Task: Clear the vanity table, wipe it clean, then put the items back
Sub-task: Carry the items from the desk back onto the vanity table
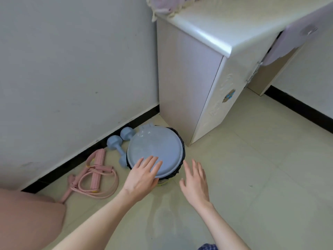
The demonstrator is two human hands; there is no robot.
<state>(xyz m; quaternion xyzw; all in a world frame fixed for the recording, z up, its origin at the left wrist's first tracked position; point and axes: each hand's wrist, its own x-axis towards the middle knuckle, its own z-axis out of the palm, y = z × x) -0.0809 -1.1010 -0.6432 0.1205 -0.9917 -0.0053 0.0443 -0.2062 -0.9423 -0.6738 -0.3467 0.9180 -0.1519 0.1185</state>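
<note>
The white vanity table (pixel 212 31) stands at upper right; only its near corner and side panel show, and the visible part of the top is bare. A round bin with a pale blue lid (pixel 155 148) and a black liner sits on the floor beside the table. My left hand (pixel 142 175) lies flat on the lid's near edge, fingers apart, thumb under the rim. My right hand (pixel 195 179) hovers just right of the bin, fingers spread, holding nothing. A pale purple cloth (pixel 292 42) hangs off the table's front edge.
Two blue dumbbells (pixel 118 143) and a pink resistance band (pixel 95 174) lie on the tiled floor by the wall's black skirting. A frilly pinkish fabric (pixel 165 6) sits at the table's back corner. A pink cushion-like shape (pixel 27 219) fills the lower left.
</note>
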